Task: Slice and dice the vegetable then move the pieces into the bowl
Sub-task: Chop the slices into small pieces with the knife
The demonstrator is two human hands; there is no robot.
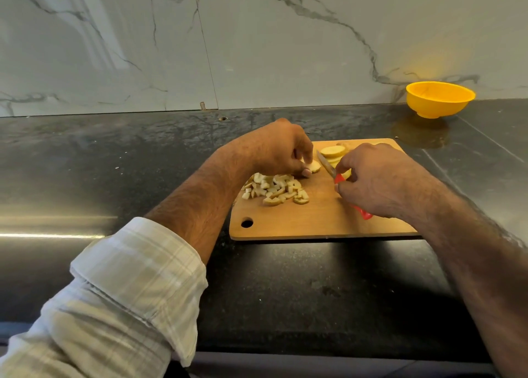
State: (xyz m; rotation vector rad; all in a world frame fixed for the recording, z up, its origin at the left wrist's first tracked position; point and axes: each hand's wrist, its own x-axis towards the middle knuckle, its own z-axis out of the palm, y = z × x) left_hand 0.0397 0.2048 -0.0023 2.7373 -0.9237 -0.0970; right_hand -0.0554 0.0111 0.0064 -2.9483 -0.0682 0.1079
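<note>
A wooden cutting board (314,220) lies on the black counter. On its left part sits a pile of diced pale vegetable pieces (275,190). Several round slices (333,151) are stacked at the board's far edge. My left hand (274,149) pinches one slice (315,166) flat on the board with curled fingers. My right hand (377,177) grips a knife with a red handle (363,212); its blade (325,164) points away from me, just right of the held slice. A yellow bowl (440,99) stands at the back right, well apart from the board.
The black stone counter (114,163) runs left and right of the board. A marble wall (228,49) rises behind it. The counter's front edge lies close below the board. My left sleeve (114,306) crosses the lower left.
</note>
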